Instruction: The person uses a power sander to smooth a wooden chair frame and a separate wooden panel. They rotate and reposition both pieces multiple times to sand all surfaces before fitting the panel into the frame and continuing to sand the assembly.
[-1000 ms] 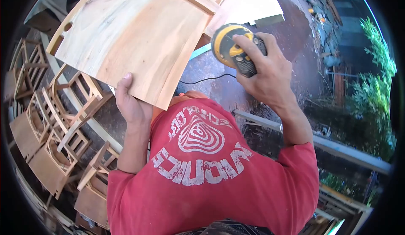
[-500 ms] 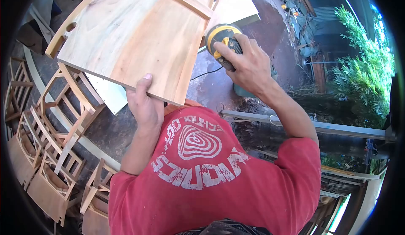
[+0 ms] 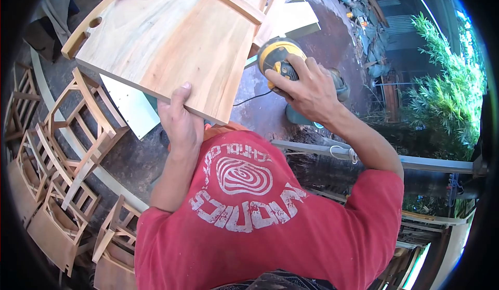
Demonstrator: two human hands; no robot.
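A pale wooden chair point(image 3: 171, 45), with a flat seat board and a curved slotted rail at its left, is held tilted before me. My left hand point(image 3: 181, 118) grips the near edge of the seat, thumb on top and fingers underneath, out of sight. In my right hand point(image 3: 309, 87) is a yellow and black orbital sander point(image 3: 280, 55), held from above by its body. The sander is right at the right edge of the seat, its pad facing the wood. A dark cord point(image 3: 254, 93) runs to the left below it.
Several wooden chair frames point(image 3: 80, 118) stand on the floor at the left. A white board point(image 3: 130, 105) lies under the seat, and another white panel point(image 3: 296, 17) lies beyond the sander. A metal rail point(image 3: 374, 159) crosses at the right, near green plants point(image 3: 447, 82).
The near edge of the seat and my left hand have shifted slightly up in view. My right hand and the sander have moved slightly right and down.
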